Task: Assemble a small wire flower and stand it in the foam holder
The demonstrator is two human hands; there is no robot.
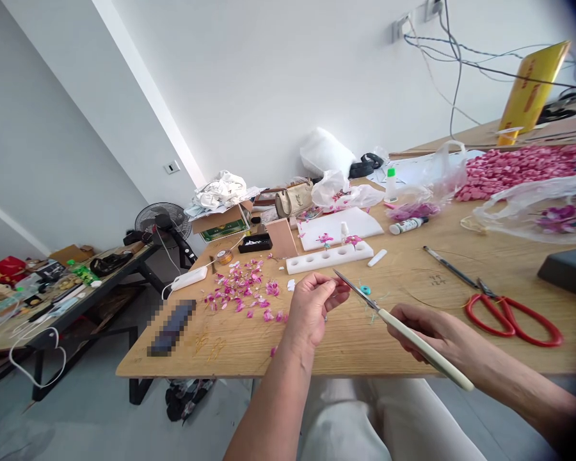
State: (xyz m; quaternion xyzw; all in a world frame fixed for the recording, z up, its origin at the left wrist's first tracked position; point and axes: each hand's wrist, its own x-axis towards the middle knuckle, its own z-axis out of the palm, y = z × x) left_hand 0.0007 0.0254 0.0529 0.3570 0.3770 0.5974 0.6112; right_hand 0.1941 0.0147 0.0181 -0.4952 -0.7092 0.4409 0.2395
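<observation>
Cream-handled tool in right hand, tip beside left hand

A low lane of bare wood runs on the counter between the small white stick and the pen, while the white holed block, with upright pink flowers in it, blocks a straight reach beyond the left grip. The cream-handled tool in the right grip slants across the gap between the hands. Scattered petals clutter the left side, and red-handled scissors and a dark box narrow the right.
</observation>
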